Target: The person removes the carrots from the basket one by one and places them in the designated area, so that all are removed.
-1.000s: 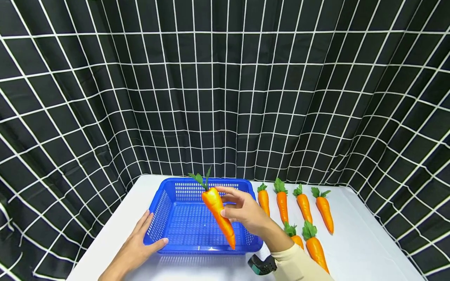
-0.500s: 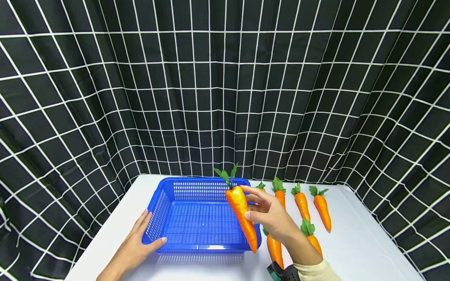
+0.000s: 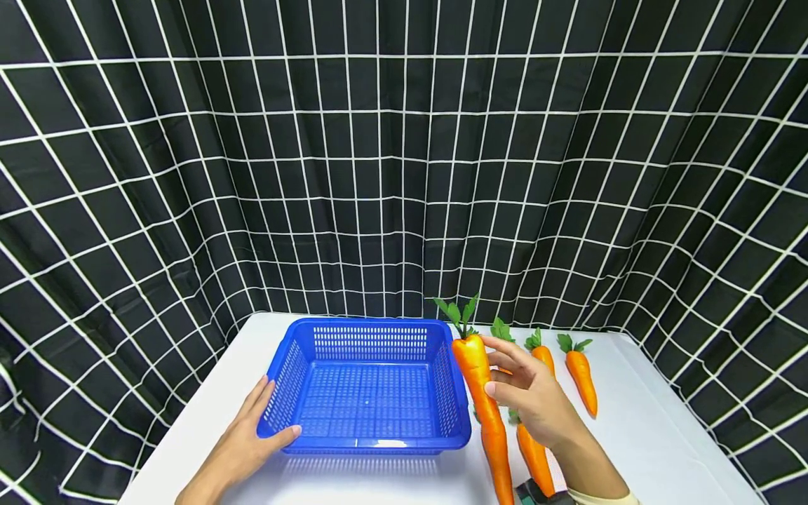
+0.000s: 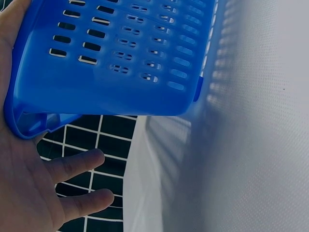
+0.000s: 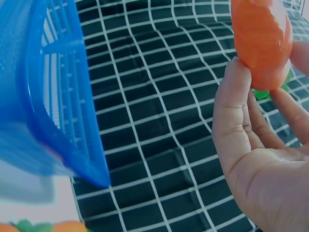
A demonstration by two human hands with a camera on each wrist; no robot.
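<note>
An orange carrot [image 3: 470, 361] with green leaves is held up just right of the blue basket [image 3: 366, 443], leaning with its leaves up. My right hand [image 3: 536, 396] pinches it between thumb and fingertips; in the right wrist view the carrot [image 5: 263, 43] sits between them. My left hand [image 3: 243, 442] rests at the basket's front left corner, thumb on the front rim and fingers along the left side. In the left wrist view, two straight fingers [image 4: 79, 166] reach out past the basket wall [image 4: 106, 92]. The basket's slatted floor shows bare in the head view.
On the white table [image 3: 656, 435], right of the basket, lie several more carrots, among them a far right carrot [image 3: 581, 382], a front carrot [image 3: 535, 459] and another carrot [image 3: 496, 463]. My right hand partly covers some. A black grid curtain [image 3: 404, 175] surrounds the table.
My right hand has carried the carrot rightward, from above the basket to beyond its right rim, over the carrots on the table. My left hand and the basket have stayed put.
</note>
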